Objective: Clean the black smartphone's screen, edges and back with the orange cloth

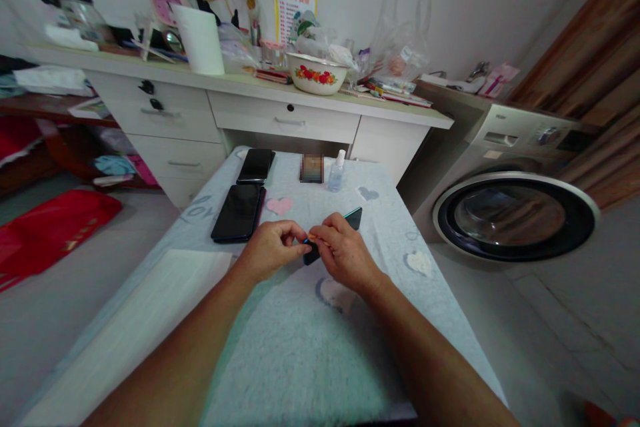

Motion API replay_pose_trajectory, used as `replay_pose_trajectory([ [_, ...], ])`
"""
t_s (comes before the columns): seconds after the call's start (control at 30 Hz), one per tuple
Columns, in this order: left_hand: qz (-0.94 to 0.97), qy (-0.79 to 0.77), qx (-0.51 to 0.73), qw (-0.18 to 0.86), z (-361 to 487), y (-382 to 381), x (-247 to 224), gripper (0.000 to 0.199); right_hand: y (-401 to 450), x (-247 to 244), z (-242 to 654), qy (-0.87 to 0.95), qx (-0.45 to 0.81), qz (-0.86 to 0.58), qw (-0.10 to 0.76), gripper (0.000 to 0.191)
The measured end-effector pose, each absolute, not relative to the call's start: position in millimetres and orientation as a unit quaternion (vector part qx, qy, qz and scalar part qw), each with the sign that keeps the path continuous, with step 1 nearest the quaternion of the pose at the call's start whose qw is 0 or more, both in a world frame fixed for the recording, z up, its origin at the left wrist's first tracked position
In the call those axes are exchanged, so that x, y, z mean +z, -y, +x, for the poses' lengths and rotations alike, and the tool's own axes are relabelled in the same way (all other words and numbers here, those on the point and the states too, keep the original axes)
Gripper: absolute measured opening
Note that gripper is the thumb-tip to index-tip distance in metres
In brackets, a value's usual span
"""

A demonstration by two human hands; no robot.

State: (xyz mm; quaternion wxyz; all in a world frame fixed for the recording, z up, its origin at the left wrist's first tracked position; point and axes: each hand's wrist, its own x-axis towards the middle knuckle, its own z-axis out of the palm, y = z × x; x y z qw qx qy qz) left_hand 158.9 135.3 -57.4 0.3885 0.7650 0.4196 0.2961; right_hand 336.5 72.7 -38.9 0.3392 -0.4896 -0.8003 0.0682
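Note:
On the cloth-covered table (280, 347), my left hand (273, 249) and my right hand (346, 252) meet near the middle with pinched fingers. A small orange and blue item (311, 239) shows between the fingertips, too small to name; my right fingers grip its orange part. Beneath and behind my right hand lies a dark phone (355, 218), partly covered. To the left are a black tablet (239, 211) and, behind it, a black phone-like device (255, 165). A clear spray bottle (337, 173) stands upright at the back, beside a small blurred square object (312, 169).
A white desk (280, 121) with drawers runs behind the table, bearing a floral bowl (318, 73), a white cylinder (200, 40) and plastic bags. At the right stands a washing machine (500, 147). A red bag (60, 230) lies on the floor at the left.

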Motion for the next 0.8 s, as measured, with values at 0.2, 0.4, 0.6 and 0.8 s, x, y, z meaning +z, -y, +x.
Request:
replay_pose_trajectory([
  [0.2, 0.767, -0.423, 0.293, 0.383, 160, -135, -57, 0.022, -78, -39, 351, 0.777, 0.025, -0.528, 0.341, 0.022],
  [0.4, 0.772, -0.423, 0.286, 0.379, 160, -135, -56, 0.02, -85, -41, 368, 0.75, -0.001, -0.567, 0.341, 0.022],
  [0.6, 0.771, -0.425, 0.28, 0.382, 160, -134, -54, 0.02, -93, -43, 386, 0.724, -0.019, -0.591, 0.354, 0.021],
  [0.8, 0.771, -0.424, 0.28, 0.383, 159, -132, -52, 0.019, -98, -45, 399, 0.7, -0.035, -0.614, 0.363, 0.021],
])
